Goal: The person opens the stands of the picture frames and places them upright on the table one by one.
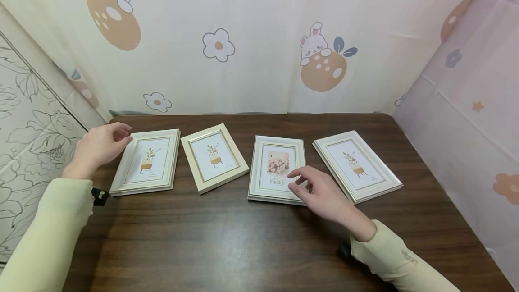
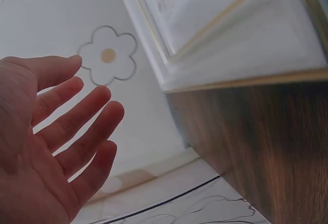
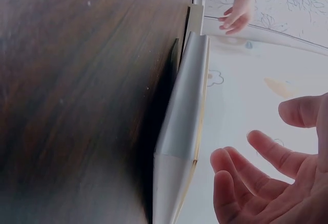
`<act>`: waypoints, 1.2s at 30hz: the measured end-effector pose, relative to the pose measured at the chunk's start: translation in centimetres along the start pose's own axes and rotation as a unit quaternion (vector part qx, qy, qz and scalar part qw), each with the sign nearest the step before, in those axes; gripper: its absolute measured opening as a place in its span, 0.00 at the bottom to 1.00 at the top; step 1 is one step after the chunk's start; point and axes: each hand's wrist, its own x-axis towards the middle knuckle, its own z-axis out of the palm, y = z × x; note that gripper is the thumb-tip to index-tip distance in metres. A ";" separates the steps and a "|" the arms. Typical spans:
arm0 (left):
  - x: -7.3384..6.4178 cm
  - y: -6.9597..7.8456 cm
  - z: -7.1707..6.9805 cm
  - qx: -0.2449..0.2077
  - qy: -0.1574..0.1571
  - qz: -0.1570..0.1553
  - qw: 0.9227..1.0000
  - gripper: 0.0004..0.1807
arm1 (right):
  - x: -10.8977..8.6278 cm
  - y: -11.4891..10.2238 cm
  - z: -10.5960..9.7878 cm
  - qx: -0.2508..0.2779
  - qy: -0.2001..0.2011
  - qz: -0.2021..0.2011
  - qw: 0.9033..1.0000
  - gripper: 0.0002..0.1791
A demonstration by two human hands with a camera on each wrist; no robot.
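Note:
My left hand [image 1: 96, 150] hovers at the upper left corner of a cream picture frame [image 1: 149, 160] with a potted plant print. Its fingers are loosely bent and hold nothing, as the left wrist view shows. Over the lower right part of another cream picture frame [image 1: 277, 163], printed with pink flowers and "free style" lettering, hangs my right hand [image 1: 326, 197]. Thumb and fingers are apart there, with nothing between them, and they hide that frame's lower right corner. In the right wrist view the frame's side edge [image 3: 182, 111] shows below the fingers.
Between those two lies a tilted, yellower picture frame [image 1: 215, 158]. Another slanted cream picture frame [image 1: 357, 166] lies at the right. All rest face up on a dark brown wooden table [image 1: 211, 247]. A patterned curtain [image 1: 251, 75] hangs along the table's back edge.

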 end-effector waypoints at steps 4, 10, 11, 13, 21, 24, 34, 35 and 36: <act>0.5 -0.7 0.1 -0.004 -0.025 -0.018 1.000 0.21 | -0.1 -0.1 0.3 0.007 0.001 -0.006 1.000 0.11; 1.2 -1.7 0.4 -0.006 -0.070 -0.043 0.997 0.26 | -0.3 -0.1 0.5 0.015 -0.008 -0.005 1.000 0.11; 1.3 -1.8 0.5 -0.008 -0.075 -0.046 0.996 0.27 | -0.4 -0.1 0.5 0.015 -0.011 -0.003 1.000 0.11; 1.5 -2.1 0.6 -0.013 -0.087 -0.050 0.995 0.28 | -0.4 -0.1 0.6 0.015 -0.017 0.000 1.000 0.11; 2.4 -3.5 1.5 -0.039 -0.137 -0.054 0.988 0.35 | -0.7 0.1 0.7 0.014 -0.023 -0.007 1.000 0.11; 2.7 -3.8 1.9 -0.044 -0.152 -0.055 0.986 0.37 | -0.7 0.2 0.8 0.016 -0.028 -0.015 0.999 0.11; 3.2 -4.0 2.3 -0.036 -0.161 -0.065 0.984 0.34 | -0.7 0.5 0.9 0.018 -0.039 -0.029 0.999 0.10; 3.2 -3.9 2.3 -0.034 -0.163 -0.066 0.984 0.34 | -0.7 0.5 0.9 0.018 -0.038 -0.031 0.999 0.10; 3.2 -3.9 2.4 -0.033 -0.163 -0.067 0.984 0.35 | -0.7 0.6 0.9 0.017 -0.037 -0.031 0.999 0.10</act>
